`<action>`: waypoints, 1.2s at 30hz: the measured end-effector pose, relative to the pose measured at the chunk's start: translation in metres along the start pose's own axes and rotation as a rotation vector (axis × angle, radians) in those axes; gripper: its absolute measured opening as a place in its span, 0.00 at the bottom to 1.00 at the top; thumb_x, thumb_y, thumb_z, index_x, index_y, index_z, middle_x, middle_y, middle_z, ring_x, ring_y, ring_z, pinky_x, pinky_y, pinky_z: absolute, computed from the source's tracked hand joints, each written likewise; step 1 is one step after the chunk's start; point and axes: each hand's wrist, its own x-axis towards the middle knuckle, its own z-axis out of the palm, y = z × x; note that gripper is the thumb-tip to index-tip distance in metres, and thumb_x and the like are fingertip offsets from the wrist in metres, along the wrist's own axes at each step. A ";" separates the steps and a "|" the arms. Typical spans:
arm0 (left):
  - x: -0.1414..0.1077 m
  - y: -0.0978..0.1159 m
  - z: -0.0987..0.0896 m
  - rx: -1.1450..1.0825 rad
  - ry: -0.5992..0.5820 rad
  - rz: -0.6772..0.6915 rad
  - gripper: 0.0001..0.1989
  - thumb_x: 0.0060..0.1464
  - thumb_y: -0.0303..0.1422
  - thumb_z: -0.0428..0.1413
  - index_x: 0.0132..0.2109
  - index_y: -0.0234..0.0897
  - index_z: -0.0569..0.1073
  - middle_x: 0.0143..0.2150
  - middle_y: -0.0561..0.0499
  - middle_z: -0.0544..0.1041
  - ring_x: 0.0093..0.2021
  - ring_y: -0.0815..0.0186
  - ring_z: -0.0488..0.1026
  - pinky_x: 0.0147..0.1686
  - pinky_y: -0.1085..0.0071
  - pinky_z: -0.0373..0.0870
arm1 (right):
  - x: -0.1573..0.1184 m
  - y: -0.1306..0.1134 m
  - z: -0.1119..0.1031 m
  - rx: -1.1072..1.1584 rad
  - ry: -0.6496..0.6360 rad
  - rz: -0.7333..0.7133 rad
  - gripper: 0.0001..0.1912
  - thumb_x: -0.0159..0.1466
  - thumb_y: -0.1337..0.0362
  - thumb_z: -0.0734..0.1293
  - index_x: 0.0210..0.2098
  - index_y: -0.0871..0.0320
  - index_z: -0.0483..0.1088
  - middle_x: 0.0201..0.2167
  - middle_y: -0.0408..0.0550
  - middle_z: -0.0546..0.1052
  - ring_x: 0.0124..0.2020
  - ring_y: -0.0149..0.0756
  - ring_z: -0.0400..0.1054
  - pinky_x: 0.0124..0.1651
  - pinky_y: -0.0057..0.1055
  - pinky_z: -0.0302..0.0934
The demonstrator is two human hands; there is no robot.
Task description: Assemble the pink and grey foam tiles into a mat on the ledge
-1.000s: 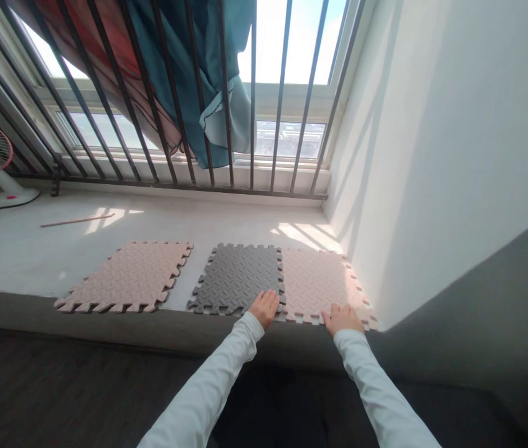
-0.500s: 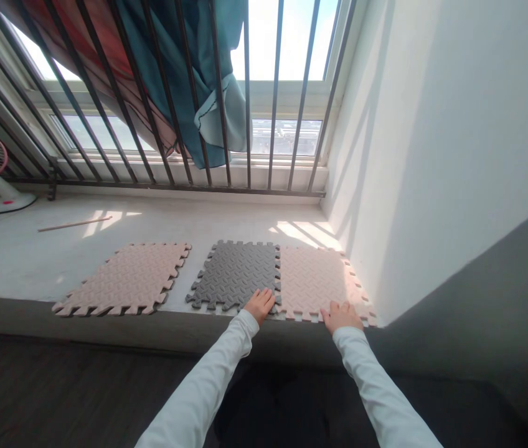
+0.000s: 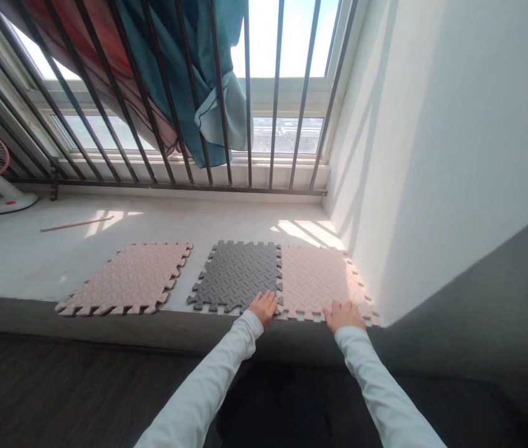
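Note:
My left hand (image 3: 263,307) lies flat on the near right corner of a grey foam puzzle mat (image 3: 236,274), fingers stretched forward. My right hand (image 3: 342,315) rests on the near edge of a pink foam puzzle mat (image 3: 313,277), its fingers apart and pressing down. The toothed sides of these two mats meet along one seam; the near end of that seam is close to my left fingers. A second pink foam mat (image 3: 133,277) lies on its own to the left, with a gap between it and the grey one.
The mats lie on a white window ledge (image 3: 16,261). Behind it stand dark metal bars (image 3: 175,185) before a window with a blue and pink curtain (image 3: 170,74). A thin stick (image 3: 77,224) and a fan (image 3: 9,202) are at left. A white wall (image 3: 451,124) bounds the right.
My left hand has slid very slightly toward the right and down along the grey mat's corner. The view has shifted a little; the mats lie as before.

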 end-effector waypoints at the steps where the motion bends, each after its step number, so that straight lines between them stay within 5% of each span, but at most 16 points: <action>1: 0.001 0.001 -0.002 -0.006 -0.015 -0.007 0.19 0.55 0.25 0.38 0.51 0.32 0.65 0.51 0.39 0.68 0.53 0.59 0.61 0.47 0.59 0.62 | 0.000 0.000 0.000 -0.005 0.000 0.003 0.22 0.60 0.52 0.52 0.41 0.60 0.65 0.41 0.62 0.66 0.45 0.48 0.59 0.40 0.37 0.51; 9: 0.004 0.004 -0.025 -0.123 -0.146 -0.082 0.21 0.49 0.28 0.46 0.52 0.30 0.64 0.53 0.39 0.65 0.55 0.58 0.59 0.50 0.58 0.60 | 0.001 -0.001 -0.001 -0.004 -0.040 0.003 0.22 0.60 0.52 0.51 0.42 0.61 0.64 0.42 0.62 0.66 0.45 0.48 0.59 0.41 0.38 0.50; 14: 0.016 -0.006 -0.044 -0.232 -0.198 -0.123 0.18 0.47 0.33 0.48 0.47 0.39 0.68 0.52 0.46 0.67 0.52 0.61 0.62 0.49 0.63 0.61 | 0.000 -0.002 0.000 -0.027 -0.006 0.018 0.22 0.60 0.52 0.52 0.42 0.60 0.65 0.42 0.61 0.66 0.44 0.48 0.60 0.40 0.37 0.51; 20: 0.029 -0.007 -0.036 -0.294 -0.268 -0.239 0.28 0.52 0.43 0.42 0.59 0.41 0.51 0.62 0.50 0.48 0.60 0.57 0.44 0.53 0.44 0.44 | -0.001 -0.002 0.001 -0.021 0.017 0.013 0.22 0.60 0.52 0.52 0.41 0.60 0.66 0.41 0.62 0.66 0.44 0.48 0.60 0.39 0.36 0.51; 31: 0.043 -0.008 -0.045 -0.356 -0.441 -0.305 0.29 0.50 0.47 0.41 0.59 0.47 0.50 0.63 0.57 0.42 0.61 0.59 0.39 0.53 0.42 0.41 | 0.000 -0.002 0.008 -0.045 0.109 0.013 0.21 0.59 0.52 0.53 0.38 0.60 0.68 0.39 0.61 0.68 0.42 0.48 0.61 0.38 0.36 0.49; 36: 0.056 -0.019 -0.040 -0.345 -0.462 -0.323 0.34 0.49 0.48 0.40 0.61 0.45 0.40 0.63 0.58 0.39 0.62 0.58 0.35 0.52 0.38 0.37 | 0.000 -0.002 0.012 -0.053 0.157 0.019 0.20 0.59 0.52 0.54 0.37 0.60 0.68 0.39 0.62 0.68 0.41 0.48 0.61 0.37 0.35 0.49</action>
